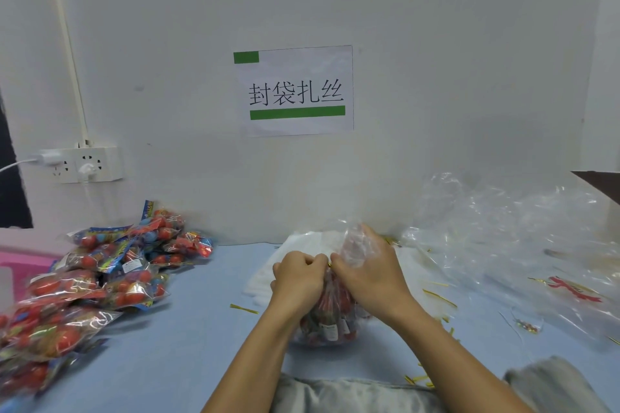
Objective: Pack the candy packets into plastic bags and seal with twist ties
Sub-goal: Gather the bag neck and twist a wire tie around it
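Grey fabric at bottom edge, cut off, can't tell what it is. Both forearms come up from there and cover most of the filled bag on the blue table; only its lower bulge with red candy packets shows between the wrists. Left hand is curled into a fist at the bag's neck, fingertips hidden under the knuckles. Right hand has fingers curled round the gathered neck, with the bag's clear top sticking up over its back. A bit of gold twist tie shows where the two hands meet; which fingers pinch it is hidden. Loose twist ties lie on the table right of the bag, one more to the left. Candy packet pile far left, running off frame. Flat white bags behind the hands, partly hidden. Crumpled clear plastic bags far right, contents hard to read. Wall sign and socket strip behind.
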A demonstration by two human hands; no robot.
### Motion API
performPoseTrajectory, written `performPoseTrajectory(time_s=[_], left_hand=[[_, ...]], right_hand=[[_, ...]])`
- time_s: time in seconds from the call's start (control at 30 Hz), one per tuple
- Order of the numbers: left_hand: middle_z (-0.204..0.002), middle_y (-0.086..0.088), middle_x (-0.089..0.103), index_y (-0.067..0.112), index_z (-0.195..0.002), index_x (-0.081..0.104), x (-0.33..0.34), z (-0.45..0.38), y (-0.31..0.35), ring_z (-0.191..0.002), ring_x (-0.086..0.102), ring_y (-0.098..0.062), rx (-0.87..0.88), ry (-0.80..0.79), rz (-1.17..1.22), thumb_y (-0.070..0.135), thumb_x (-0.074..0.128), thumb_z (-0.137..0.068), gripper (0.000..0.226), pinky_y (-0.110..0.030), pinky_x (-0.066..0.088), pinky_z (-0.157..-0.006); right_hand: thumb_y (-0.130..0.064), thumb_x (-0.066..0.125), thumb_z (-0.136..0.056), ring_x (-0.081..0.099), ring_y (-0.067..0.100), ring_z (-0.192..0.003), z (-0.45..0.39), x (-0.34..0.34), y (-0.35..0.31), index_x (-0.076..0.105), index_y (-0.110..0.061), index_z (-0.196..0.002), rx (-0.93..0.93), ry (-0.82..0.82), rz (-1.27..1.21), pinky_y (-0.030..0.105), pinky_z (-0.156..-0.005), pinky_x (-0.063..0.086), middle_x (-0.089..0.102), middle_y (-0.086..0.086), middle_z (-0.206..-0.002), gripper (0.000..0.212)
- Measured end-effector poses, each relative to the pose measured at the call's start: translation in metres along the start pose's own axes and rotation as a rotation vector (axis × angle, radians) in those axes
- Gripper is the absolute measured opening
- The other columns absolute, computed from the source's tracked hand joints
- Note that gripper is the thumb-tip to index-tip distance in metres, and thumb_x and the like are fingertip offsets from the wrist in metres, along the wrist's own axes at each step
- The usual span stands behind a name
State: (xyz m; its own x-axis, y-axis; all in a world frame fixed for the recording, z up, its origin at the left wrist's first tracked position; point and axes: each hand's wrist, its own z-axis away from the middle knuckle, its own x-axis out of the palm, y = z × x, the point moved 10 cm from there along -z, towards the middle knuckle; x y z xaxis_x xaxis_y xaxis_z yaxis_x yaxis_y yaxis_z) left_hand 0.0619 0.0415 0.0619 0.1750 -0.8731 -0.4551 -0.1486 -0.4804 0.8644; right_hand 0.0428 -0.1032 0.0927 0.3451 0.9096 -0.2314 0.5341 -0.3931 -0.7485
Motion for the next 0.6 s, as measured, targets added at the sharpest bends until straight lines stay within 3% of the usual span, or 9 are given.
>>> performPoseTrajectory(time_s=[0.1,0.2,0.27,0.4,0.5,0.6], left_hand=[[-0.056,-0.006,0.050,0.005,-0.061,0.061,-0.004,0.001,-0.003,-0.059,0.045,-0.022,-0.007,0.029,0.090,0.028,0.058,-0.096,0.042,-0.034,0.039,-0.059],[-0.067,0.000,0.074,0.008,-0.067,0.076,-0.009,0.002,-0.002,-0.067,0.069,-0.019,0.010,0.060,0.208,0.034,0.069,-0.091,0.037,-0.033,0.056,-0.069],[-0.072,-0.001,0.075,0.012,-0.066,0.078,-0.012,0.003,0.000,-0.078,0.072,-0.015,0.035,0.078,0.248,0.035,0.074,-0.087,0.032,-0.032,0.056,-0.074],[-0.074,0.001,0.075,0.013,-0.072,0.079,-0.018,-0.001,0.002,-0.080,0.071,-0.012,0.103,0.095,0.276,0.027,0.076,-0.086,0.020,-0.029,0.054,-0.077],[-0.073,0.006,0.073,0.017,-0.073,0.076,-0.017,-0.001,0.011,-0.075,0.067,-0.007,0.197,0.051,0.205,0.016,0.071,-0.087,0.015,-0.018,0.052,-0.069],[-0.074,0.012,0.070,0.020,-0.075,0.071,-0.014,0.001,0.020,-0.076,0.063,0.000,0.305,0.027,0.064,0.005,0.068,-0.083,0.017,-0.007,0.043,-0.062]], right_hand=[[-0.009,0.069,-0.079,0.053,0.007,-0.059,0.000,-0.004,0.003,0.057,-0.010,-0.087,0.020,0.030,-0.001,0.011,-0.051,0.042,0.064,-0.001,-0.074,0.015],[-0.011,0.069,-0.078,0.050,0.003,-0.051,0.001,-0.009,0.010,0.054,-0.015,-0.079,0.069,0.061,-0.015,0.012,-0.047,0.040,0.061,-0.010,-0.065,0.016],[-0.011,0.069,-0.077,0.050,0.001,-0.050,0.001,-0.013,0.014,0.053,-0.017,-0.076,0.099,0.080,-0.005,0.012,-0.047,0.039,0.060,-0.014,-0.060,0.017],[-0.011,0.069,-0.076,0.050,0.002,-0.049,0.000,-0.019,0.022,0.053,-0.019,-0.073,0.161,0.120,-0.004,0.012,-0.047,0.038,0.059,-0.012,-0.056,0.018],[-0.011,0.069,-0.075,0.047,0.004,-0.048,0.000,-0.020,0.026,0.051,-0.023,-0.070,0.188,0.125,-0.007,0.017,-0.050,0.038,0.055,-0.009,-0.058,0.022],[-0.010,0.069,-0.074,0.048,0.002,-0.046,0.000,-0.020,0.026,0.051,-0.024,-0.068,0.190,0.134,-0.009,0.013,-0.046,0.036,0.055,-0.010,-0.056,0.024]])
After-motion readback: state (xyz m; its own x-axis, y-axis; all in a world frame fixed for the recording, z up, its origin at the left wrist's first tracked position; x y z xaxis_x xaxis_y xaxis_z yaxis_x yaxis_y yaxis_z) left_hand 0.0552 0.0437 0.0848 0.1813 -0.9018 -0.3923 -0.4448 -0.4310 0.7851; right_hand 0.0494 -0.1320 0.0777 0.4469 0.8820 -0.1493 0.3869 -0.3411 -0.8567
